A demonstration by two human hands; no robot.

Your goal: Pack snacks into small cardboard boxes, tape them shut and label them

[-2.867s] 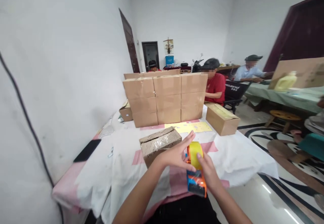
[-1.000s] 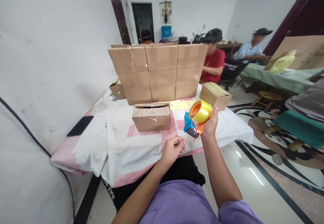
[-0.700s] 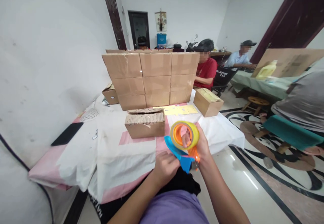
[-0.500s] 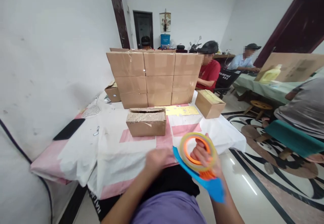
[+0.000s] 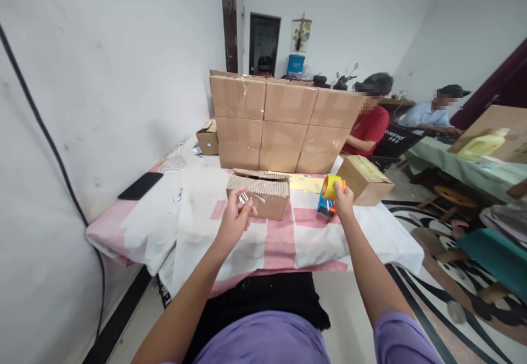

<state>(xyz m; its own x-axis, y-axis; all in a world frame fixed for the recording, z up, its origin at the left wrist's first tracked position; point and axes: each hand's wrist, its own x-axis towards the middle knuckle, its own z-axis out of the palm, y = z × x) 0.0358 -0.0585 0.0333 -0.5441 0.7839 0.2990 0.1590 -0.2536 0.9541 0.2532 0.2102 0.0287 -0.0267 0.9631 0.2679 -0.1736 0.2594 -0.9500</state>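
Note:
My right hand (image 5: 344,200) is closed around a tape dispenser (image 5: 326,208) with a blue body and a yellow-and-orange roll, held up over the right part of the table. In front of the small cardboard box (image 5: 269,203), my left hand (image 5: 235,217) pinches a clear strip of tape (image 5: 246,196) between its fingers. The box stands on the cloth with its top flaps nearly together and a dark gap along the middle. Whether the strip touches the box, I cannot tell.
A wall of taped cartons (image 5: 284,125) stands behind the box. Another carton (image 5: 364,182) sits at right, a smaller one (image 5: 208,138) at back left. A black phone-like slab (image 5: 140,186) lies on the tablecloth (image 5: 197,232). A person in red (image 5: 373,122) sits beyond.
Both hands have moved forward over the table, the right one carrying the tape dispenser. A clear strip now shows in my left hand. My view has turned left.

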